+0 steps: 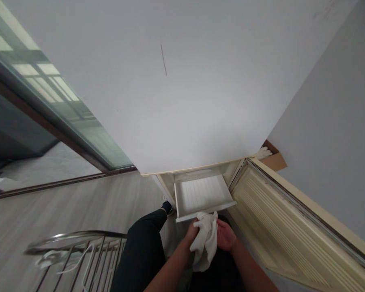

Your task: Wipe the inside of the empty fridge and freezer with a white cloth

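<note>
A crumpled white cloth (204,239) hangs between my two hands, low in the view and above my lap. My left hand (192,232) grips its left side, the fingers partly covered by the fabric. On the other side my right hand (225,235) holds the cloth's right edge, palm turned up and fingers curled at it. Just beyond the cloth a white drawer (202,194) is pulled out of a low fridge-like cabinet (182,167). Its ribbed bottom is bare. The cabinet's cream door (270,219) stands wide to the right.
A metal rack (100,251) with a white cord and cloth stands at lower left. A cardboard box (275,160) with a white glove (264,152) sits behind the door. Glass sliding doors (79,125) are at left; a grey wall (337,121) rises at right.
</note>
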`<move>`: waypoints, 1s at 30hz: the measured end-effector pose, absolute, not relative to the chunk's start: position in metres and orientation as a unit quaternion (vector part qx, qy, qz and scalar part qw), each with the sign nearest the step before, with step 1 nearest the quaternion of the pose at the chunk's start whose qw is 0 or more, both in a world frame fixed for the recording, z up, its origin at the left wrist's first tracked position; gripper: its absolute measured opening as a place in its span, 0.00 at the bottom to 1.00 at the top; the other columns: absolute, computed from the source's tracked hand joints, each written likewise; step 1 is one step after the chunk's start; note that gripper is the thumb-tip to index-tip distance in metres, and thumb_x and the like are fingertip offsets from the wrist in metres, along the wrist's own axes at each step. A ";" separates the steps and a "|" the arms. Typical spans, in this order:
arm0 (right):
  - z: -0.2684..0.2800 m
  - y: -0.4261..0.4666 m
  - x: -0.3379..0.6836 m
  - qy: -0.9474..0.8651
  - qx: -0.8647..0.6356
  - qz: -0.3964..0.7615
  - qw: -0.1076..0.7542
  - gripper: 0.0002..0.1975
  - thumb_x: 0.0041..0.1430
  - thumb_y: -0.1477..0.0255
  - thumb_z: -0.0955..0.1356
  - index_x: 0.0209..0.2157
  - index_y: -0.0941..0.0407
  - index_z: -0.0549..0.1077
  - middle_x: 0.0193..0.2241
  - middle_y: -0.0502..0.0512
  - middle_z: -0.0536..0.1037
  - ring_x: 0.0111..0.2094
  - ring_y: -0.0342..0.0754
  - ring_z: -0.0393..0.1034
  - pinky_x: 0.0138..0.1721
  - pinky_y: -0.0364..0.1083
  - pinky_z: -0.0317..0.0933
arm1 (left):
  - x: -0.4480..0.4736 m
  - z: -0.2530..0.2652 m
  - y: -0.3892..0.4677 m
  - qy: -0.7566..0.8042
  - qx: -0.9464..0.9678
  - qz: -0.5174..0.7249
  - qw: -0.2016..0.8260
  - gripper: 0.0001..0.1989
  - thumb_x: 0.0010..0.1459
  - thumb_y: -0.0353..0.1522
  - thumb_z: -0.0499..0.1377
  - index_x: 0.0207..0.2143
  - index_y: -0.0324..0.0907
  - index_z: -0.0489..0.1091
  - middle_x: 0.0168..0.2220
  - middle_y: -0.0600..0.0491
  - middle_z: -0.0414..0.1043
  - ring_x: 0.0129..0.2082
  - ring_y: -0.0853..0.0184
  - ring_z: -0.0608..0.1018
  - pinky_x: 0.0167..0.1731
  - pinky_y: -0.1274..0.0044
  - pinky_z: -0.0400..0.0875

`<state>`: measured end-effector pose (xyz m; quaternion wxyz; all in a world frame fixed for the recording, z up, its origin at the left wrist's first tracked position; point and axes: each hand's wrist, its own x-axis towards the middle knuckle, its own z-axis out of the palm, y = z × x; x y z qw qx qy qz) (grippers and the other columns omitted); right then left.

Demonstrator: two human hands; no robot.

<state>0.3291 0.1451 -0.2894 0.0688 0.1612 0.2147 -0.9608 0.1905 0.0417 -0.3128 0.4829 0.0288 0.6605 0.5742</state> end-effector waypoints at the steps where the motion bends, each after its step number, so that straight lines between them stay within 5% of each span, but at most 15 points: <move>1: -0.291 0.146 0.329 0.213 0.161 -0.961 0.068 0.26 0.67 0.54 0.58 0.49 0.58 0.76 0.47 0.65 0.82 0.55 0.56 0.74 0.63 0.57 0.58 | 0.189 -0.316 0.037 0.658 0.024 0.578 0.483 0.20 0.58 0.44 0.66 0.47 0.41 0.75 0.50 0.43 0.78 0.53 0.53 0.78 0.53 0.64 0.74; 13: -0.290 0.146 0.327 0.203 0.152 -0.965 0.060 0.25 0.67 0.55 0.59 0.49 0.60 0.75 0.48 0.65 0.81 0.58 0.56 0.72 0.64 0.58 0.57 | 0.171 -0.323 0.008 0.692 0.045 0.563 0.450 0.20 0.52 0.46 0.64 0.40 0.41 0.75 0.39 0.46 0.80 0.37 0.60 0.82 0.35 0.72 0.75; 19: -0.295 0.149 0.330 0.197 0.174 -0.963 0.062 0.24 0.65 0.56 0.60 0.46 0.59 0.75 0.48 0.65 0.81 0.60 0.56 0.71 0.65 0.59 0.56 | 0.120 -0.313 0.019 0.787 0.127 0.536 0.279 0.16 0.59 0.44 0.57 0.41 0.41 0.73 0.46 0.42 0.77 0.49 0.53 0.79 0.47 0.64 0.75; 24: -0.300 0.152 0.332 0.214 0.178 -0.959 0.059 0.24 0.66 0.54 0.60 0.47 0.58 0.75 0.49 0.64 0.81 0.60 0.56 0.70 0.66 0.58 0.55 | 0.089 -0.323 0.025 0.866 0.173 0.449 0.138 0.23 0.56 0.37 0.61 0.53 0.38 0.69 0.63 0.35 0.64 0.68 0.46 0.61 0.66 0.56 0.58; 27: -0.297 0.150 0.335 0.230 0.188 -0.953 0.056 0.25 0.66 0.53 0.60 0.48 0.57 0.75 0.49 0.64 0.81 0.61 0.56 0.70 0.66 0.59 0.55 | 0.090 -0.333 0.028 0.897 0.175 0.391 0.110 0.28 0.60 0.37 0.57 0.60 0.34 0.63 0.67 0.31 0.58 0.69 0.44 0.59 0.67 0.56 0.54; 30: -0.289 0.144 0.333 0.253 0.213 -0.942 0.047 0.26 0.65 0.50 0.61 0.48 0.56 0.75 0.50 0.64 0.81 0.62 0.57 0.68 0.66 0.60 0.55 | 0.095 -0.339 0.030 0.917 0.175 0.341 0.111 0.28 0.65 0.38 0.53 0.63 0.31 0.60 0.64 0.29 0.63 0.66 0.43 0.65 0.64 0.55 0.58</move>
